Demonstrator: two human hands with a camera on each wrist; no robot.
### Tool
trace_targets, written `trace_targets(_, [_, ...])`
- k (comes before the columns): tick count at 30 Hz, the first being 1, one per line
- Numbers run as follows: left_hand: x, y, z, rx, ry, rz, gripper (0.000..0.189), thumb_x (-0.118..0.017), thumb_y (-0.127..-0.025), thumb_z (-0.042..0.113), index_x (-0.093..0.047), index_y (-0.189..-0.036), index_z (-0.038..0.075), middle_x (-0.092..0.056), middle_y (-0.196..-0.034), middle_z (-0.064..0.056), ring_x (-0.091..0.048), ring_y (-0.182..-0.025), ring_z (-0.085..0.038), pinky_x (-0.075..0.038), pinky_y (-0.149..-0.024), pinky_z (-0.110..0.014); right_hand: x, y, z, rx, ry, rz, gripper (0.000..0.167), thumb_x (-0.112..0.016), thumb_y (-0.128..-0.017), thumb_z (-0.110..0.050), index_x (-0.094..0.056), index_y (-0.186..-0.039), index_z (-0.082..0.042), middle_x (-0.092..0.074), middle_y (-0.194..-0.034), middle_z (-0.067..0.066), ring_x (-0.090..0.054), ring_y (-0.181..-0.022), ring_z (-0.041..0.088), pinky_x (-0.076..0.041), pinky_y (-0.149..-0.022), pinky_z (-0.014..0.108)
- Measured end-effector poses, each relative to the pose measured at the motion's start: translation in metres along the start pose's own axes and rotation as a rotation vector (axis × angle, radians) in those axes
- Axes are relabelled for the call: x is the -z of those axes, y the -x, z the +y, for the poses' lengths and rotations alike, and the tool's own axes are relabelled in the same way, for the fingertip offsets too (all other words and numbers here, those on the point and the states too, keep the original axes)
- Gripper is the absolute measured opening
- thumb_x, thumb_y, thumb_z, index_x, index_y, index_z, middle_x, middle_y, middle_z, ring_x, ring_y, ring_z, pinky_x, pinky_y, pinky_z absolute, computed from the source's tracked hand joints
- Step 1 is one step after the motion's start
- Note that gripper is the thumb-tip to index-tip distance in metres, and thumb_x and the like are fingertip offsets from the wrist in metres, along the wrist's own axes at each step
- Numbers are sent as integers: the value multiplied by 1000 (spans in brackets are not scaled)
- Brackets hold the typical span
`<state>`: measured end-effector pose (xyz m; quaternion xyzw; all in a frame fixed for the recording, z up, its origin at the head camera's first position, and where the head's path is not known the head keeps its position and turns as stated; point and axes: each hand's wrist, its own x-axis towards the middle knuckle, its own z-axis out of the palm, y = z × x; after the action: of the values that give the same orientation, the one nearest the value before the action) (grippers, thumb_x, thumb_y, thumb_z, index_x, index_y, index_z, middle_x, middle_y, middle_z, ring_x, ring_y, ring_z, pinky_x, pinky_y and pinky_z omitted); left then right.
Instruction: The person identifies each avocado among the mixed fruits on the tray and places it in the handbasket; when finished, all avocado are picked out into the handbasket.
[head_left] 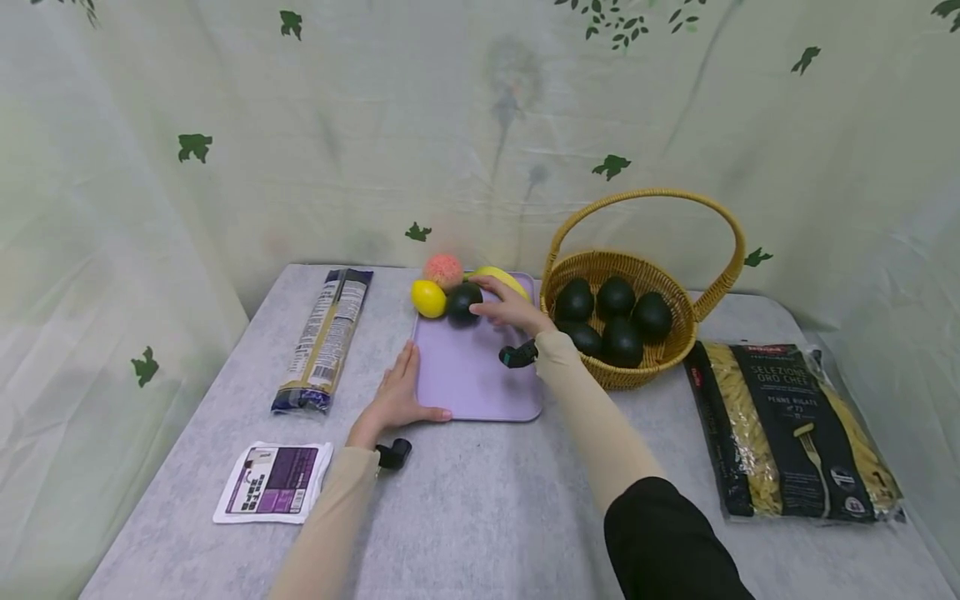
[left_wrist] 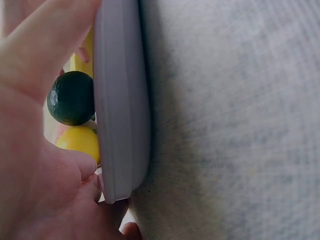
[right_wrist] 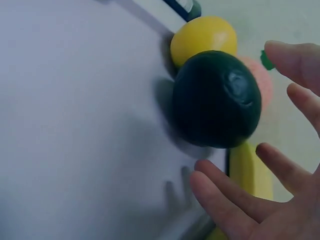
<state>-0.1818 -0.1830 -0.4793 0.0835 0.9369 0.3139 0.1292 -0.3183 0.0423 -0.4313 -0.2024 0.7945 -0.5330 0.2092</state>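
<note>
A lavender tray (head_left: pixel 480 375) lies on the table, with my left hand (head_left: pixel 397 396) around its near left corner, fingers straight along the side and thumb at the front edge. At the tray's far left sit a dark green avocado (head_left: pixel 462 307), a yellow lemon (head_left: pixel 428 298), a rough pink round fruit (head_left: pixel 444 271) and a yellow banana (head_left: pixel 504 277). Over the far part of the tray, my right hand (head_left: pixel 517 311) reaches beside the avocado. The right wrist view shows the fingers spread, apart from the avocado (right_wrist: pixel 217 100).
Right of the tray stands a wicker basket (head_left: pixel 630 379) with a tall handle, holding several avocados (head_left: pixel 616 297). Beyond it lies a penne bag (head_left: pixel 795 433). At left are a long pasta packet (head_left: pixel 322 342) and a white-and-purple pouch (head_left: pixel 273 483). A curtain hangs behind the table.
</note>
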Motion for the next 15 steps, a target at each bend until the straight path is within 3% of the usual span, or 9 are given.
trace_targets(6, [-1,-1,-1,3,-7,0,130,-83,-70,46,4,-148,-9,12,-156,-24,4,-143,-37,-1,-112,-56,-14,-11,1,-20,53,76,63,-62,-94,-21,-34,-149,-14,-29,-153,10,-54,-103,32,-51,-84,49])
trace_targets(15, [-1,-1,-1,-4,-11,7,129,-83,-69,46,3,-148,-10,12,-156,-24,3,-143,-38,-2,-112,-57,-28,-20,-1,-96,8,175,57,-63,-94,-25,-41,-146,-20,-36,-150,7,-52,-100,29,-52,-76,41])
